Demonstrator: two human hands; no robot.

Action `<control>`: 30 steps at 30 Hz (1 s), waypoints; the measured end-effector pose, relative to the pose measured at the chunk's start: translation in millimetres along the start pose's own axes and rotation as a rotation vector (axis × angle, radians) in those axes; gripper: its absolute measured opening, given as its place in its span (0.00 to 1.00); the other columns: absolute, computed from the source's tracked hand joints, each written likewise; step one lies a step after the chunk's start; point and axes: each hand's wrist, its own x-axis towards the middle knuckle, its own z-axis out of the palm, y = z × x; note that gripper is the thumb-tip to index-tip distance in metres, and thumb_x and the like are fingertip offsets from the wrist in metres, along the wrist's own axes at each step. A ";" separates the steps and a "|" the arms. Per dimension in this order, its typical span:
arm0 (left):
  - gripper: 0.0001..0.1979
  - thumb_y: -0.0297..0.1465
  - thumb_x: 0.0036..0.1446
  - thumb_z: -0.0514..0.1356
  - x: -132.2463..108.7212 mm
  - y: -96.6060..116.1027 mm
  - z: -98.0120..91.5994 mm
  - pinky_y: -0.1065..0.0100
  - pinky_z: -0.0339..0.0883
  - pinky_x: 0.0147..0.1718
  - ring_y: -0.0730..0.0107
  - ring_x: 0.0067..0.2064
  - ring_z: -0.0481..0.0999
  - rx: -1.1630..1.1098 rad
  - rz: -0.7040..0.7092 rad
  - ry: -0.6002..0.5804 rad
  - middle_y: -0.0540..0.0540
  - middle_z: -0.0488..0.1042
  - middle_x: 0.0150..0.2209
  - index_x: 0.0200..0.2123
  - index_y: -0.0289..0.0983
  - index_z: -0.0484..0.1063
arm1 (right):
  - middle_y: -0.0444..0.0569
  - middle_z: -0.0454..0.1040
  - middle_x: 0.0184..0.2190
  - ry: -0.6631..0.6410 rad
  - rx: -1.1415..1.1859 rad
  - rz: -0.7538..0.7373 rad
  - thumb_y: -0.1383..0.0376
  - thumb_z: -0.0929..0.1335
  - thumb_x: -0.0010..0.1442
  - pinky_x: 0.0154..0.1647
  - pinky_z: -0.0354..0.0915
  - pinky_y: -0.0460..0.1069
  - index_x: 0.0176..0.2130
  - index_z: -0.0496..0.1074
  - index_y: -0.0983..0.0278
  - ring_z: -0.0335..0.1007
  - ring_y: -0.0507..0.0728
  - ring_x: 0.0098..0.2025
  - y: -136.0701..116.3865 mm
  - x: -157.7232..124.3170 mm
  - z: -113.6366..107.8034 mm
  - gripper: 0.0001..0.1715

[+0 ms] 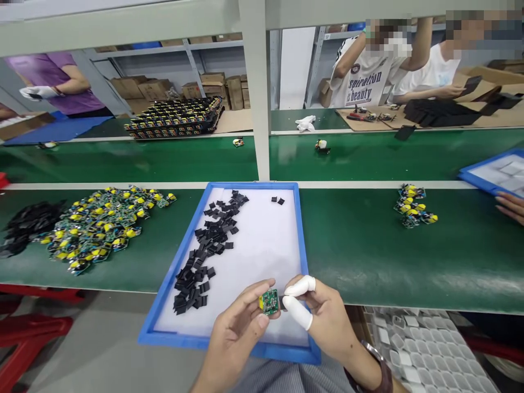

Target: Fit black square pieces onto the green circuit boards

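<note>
My left hand (243, 322) pinches a small green circuit board (270, 302) with a yellow component on its left side. White finger cots cover the thumb and index finger of my right hand (317, 314), which is closed in a pinch just right of the board. A small dark piece (283, 301) shows at those fingertips, mostly hidden. Both hands are above the near end of a blue-rimmed tray (303, 245) with a white bottom. Many small black pieces (215, 232) lie along the tray's left side, and two black pieces (277, 200) sit at its far right.
Left of the tray are a heap of circuit boards (98, 224) and a black pile (30, 221). A smaller board cluster (413, 206) lies right. Another person's hand (511, 206) is by a second blue tray (497, 170). A post (256, 93) rises ahead; people work beyond.
</note>
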 end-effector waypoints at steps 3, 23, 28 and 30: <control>0.14 0.34 0.65 0.63 -1.3 -3.9 -0.4 0.55 0.77 0.54 0.49 0.61 0.75 0.019 0.003 0.055 0.38 0.76 0.61 0.52 0.42 0.80 | 0.46 0.75 0.31 -0.020 0.047 0.052 0.67 0.73 0.59 0.33 0.72 0.48 0.33 0.74 0.62 0.73 0.54 0.32 2.5 -0.2 1.4 0.04; 0.14 0.23 0.57 0.68 8.3 -10.4 3.6 0.65 0.77 0.47 0.59 0.51 0.81 0.129 0.227 0.086 0.41 0.80 0.47 0.44 0.45 0.82 | 0.44 0.73 0.28 0.000 0.184 0.241 0.65 0.78 0.52 0.29 0.70 0.47 0.30 0.75 0.63 0.70 0.52 0.27 -0.2 1.6 13.1 0.10; 0.14 0.23 0.57 0.68 7.8 -13.8 1.6 0.62 0.77 0.48 0.58 0.51 0.80 0.185 0.250 0.081 0.41 0.80 0.47 0.44 0.45 0.83 | 0.43 0.73 0.27 -0.018 0.204 0.265 0.67 0.78 0.51 0.29 0.69 0.47 0.29 0.74 0.64 0.70 0.52 0.27 -0.8 2.5 12.9 0.09; 0.14 0.23 0.57 0.68 7.6 -14.1 0.7 0.62 0.77 0.48 0.57 0.51 0.80 0.195 0.238 0.080 0.41 0.81 0.48 0.44 0.45 0.83 | 0.43 0.73 0.27 -0.016 0.190 0.239 0.68 0.77 0.52 0.30 0.69 0.47 0.30 0.74 0.63 0.70 0.52 0.28 0.0 1.6 13.7 0.08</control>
